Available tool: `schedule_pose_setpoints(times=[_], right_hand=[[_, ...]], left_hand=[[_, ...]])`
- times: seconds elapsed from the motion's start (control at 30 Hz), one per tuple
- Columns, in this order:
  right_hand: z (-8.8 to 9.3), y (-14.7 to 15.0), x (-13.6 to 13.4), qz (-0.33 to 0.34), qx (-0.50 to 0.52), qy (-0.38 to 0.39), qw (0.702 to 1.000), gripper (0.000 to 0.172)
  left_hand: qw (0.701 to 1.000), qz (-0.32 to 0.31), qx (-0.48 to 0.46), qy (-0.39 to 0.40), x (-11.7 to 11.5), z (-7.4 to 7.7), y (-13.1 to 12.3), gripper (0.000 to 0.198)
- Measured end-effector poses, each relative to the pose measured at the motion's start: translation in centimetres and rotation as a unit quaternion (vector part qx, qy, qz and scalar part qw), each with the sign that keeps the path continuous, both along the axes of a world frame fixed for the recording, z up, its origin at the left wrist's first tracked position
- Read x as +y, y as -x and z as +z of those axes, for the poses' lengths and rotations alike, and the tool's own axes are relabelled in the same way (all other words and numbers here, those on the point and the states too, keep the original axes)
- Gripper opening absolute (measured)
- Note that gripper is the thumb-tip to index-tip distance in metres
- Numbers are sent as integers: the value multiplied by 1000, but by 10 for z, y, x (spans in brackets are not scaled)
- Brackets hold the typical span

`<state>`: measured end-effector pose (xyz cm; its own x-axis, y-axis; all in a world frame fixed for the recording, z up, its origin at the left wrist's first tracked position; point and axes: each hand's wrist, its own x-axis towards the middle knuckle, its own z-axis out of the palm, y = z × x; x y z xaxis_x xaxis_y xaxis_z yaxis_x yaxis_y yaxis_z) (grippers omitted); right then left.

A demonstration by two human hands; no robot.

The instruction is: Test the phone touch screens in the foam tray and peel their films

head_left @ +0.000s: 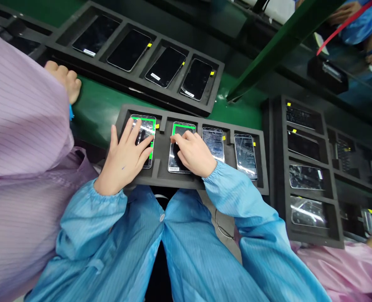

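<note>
A black foam tray (161, 181) lies before me with phones set in its compartments. My left hand (124, 153) is spread over the leftmost phone (144, 121), its fingers lying on the screen, which shows a green border. On the second phone (177, 158), also partly green, rests my right hand (196, 152); its index finger points at the screen's upper left while the other fingers curl in. Neither hand grips anything. To the right, a third phone (213, 140) and a fourth phone (245, 155) show lines of small text.
Behind stands another foam tray (135, 87) with several dark-screened phones. Stacked trays (282, 176) with phones stand at right. A green post (277, 50) slants across the upper right. A co-worker's pink sleeve (25, 105) and fist (65, 82) are close on my left.
</note>
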<state>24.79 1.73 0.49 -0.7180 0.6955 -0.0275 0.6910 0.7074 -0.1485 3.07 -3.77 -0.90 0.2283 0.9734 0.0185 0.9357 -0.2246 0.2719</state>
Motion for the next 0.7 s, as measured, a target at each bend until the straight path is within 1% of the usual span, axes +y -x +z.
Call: schedule_pose_setpoints(times=[0.23,0.4,0.5,0.7], right_hand=[[9,-7,-27,25,1,35,999,29],[19,-11,-36,43,-5,71,997,26],[23,-14,-42,59,0,103,993,26],[27,-22,-53,92,14,132,987,26]], left_hand=[[999,-21,31,-3,-27,4,2,51],[998,-38,44,-6,-41,5,6,49],[998,-50,40,5,-49,5,10,48],[998,-62,20,26,-64,10,17,47]])
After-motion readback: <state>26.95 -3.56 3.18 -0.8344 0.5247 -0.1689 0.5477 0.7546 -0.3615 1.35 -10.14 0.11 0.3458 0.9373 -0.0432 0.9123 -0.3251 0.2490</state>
